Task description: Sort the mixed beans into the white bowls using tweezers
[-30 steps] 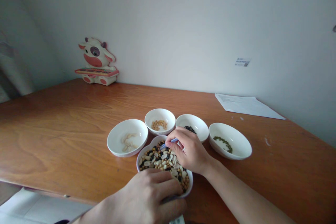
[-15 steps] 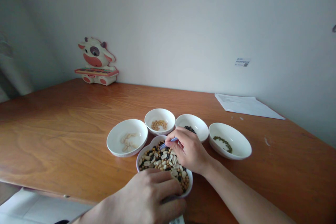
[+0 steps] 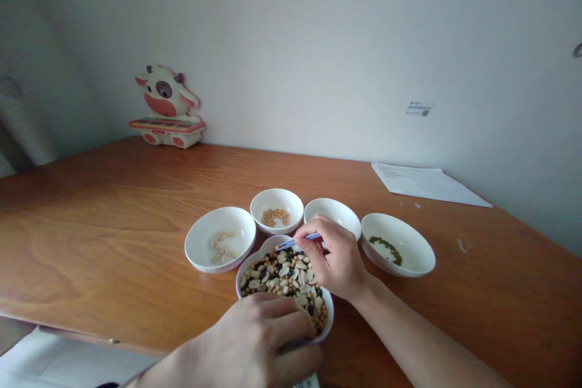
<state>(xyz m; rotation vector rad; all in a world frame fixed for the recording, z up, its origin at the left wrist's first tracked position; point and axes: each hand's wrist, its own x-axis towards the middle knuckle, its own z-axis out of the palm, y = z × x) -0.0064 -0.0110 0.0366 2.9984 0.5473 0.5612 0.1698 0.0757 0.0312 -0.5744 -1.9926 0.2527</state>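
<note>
My right hand (image 3: 334, 260) pinches blue tweezers (image 3: 295, 242), whose tips hover over the far rim of a white bowl of mixed beans (image 3: 284, 282). Whether the tips hold a bean is too small to tell. My left hand (image 3: 254, 342) wraps around the near side of that bowl and covers its front rim. Behind it stand small white dishes: one with pale beans (image 3: 220, 245), one with yellow beans (image 3: 277, 210), one partly hidden by my right hand (image 3: 331, 213), and one with green beans (image 3: 398, 248).
A cow-shaped toy keyboard (image 3: 166, 109) stands at the back left against the wall. Sheets of paper (image 3: 425, 182) lie at the back right. The wooden table (image 3: 113, 224) has its front edge at lower left.
My right hand has lifted slightly and shifted right and away, raising the tweezers from the beans to the bowl's far rim. It now covers the black beans dish. The left hand stays put.
</note>
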